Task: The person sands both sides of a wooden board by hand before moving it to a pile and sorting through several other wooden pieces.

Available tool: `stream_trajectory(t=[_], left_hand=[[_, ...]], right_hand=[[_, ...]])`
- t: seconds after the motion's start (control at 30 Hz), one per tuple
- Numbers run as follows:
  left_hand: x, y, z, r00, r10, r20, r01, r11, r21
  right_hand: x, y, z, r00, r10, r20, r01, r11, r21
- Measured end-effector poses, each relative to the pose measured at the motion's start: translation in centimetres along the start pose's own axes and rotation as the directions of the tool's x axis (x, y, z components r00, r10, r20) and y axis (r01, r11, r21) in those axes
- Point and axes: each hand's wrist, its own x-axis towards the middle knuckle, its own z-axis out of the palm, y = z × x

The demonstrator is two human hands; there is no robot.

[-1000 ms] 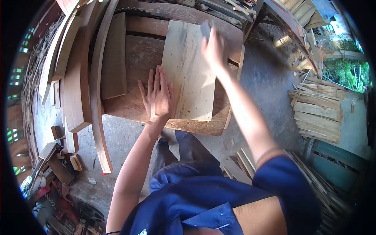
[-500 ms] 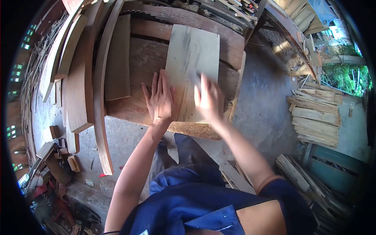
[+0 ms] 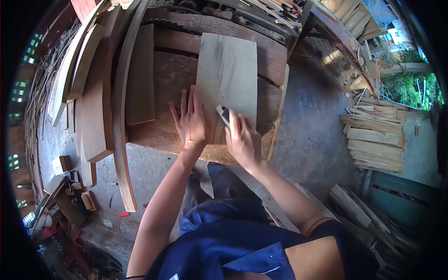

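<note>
A pale wooden board (image 3: 227, 70) with grey streaks lies flat on the brown wooden bench (image 3: 175, 70). My left hand (image 3: 191, 122) rests flat at the board's left edge, fingers stretched out, partly over the bench. Over the lower right of the board, my right hand (image 3: 244, 140) is closed around a small dark block with a pale end (image 3: 223, 115). Its exact kind does not show, and the fingers cover most of it. The lower part of the board is hidden behind this hand.
Long thick planks (image 3: 97, 102) stand along the bench's left side, and a darker plank (image 3: 141, 79) lies on its left part. Stacked boards (image 3: 375, 140) are at the right. Offcuts (image 3: 87, 200) litter the floor at lower left.
My right hand has moved down and left over the board, toward me, with the small block in it. My left hand stays in place on the board's edge.
</note>
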Motion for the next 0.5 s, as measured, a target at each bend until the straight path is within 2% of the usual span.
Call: stream_trajectory(t=[0.07,0.1,0.17,0.23,0.3,0.4,0.43,0.5], left_hand=[[0.0,-0.1,-0.2,0.999,-0.014,0.029,0.014,1.000,-0.010],[0.0,0.0,-0.4,1.000,-0.010,0.025,0.011,1.000,-0.022],[0.1,0.2,-0.5,1.000,0.008,0.013,-0.008,1.000,-0.024],[0.0,0.0,-0.2,1.000,0.008,-0.006,-0.008,1.000,-0.027],[-0.1,0.0,-0.4,1.000,0.000,-0.006,-0.001,0.999,-0.034],[-0.2,0.1,-0.5,1.000,-0.018,-0.010,0.017,0.998,-0.052],[-0.2,-0.1,-0.3,0.999,-0.034,-0.016,0.033,0.998,-0.046],[-0.3,-0.2,0.1,0.999,-0.030,-0.015,0.029,0.998,-0.063]], right_hand=[[0.9,1.1,0.7,0.997,-0.075,-0.017,0.076,0.994,0.076],[4.2,2.5,2.2,0.985,-0.124,-0.117,0.129,0.991,0.032],[13.2,5.2,4.9,0.990,-0.045,-0.130,0.032,0.994,-0.103],[21.0,8.1,7.6,0.984,0.035,-0.173,-0.055,0.992,-0.111],[24.1,8.2,7.5,0.983,0.136,-0.126,-0.153,0.979,-0.136],[17.7,6.5,5.9,0.987,0.003,-0.160,-0.020,0.995,-0.102],[13.8,6.2,5.7,0.972,-0.096,-0.216,0.073,0.991,-0.111],[4.9,2.7,2.0,0.967,-0.162,-0.199,0.131,0.979,-0.158]])
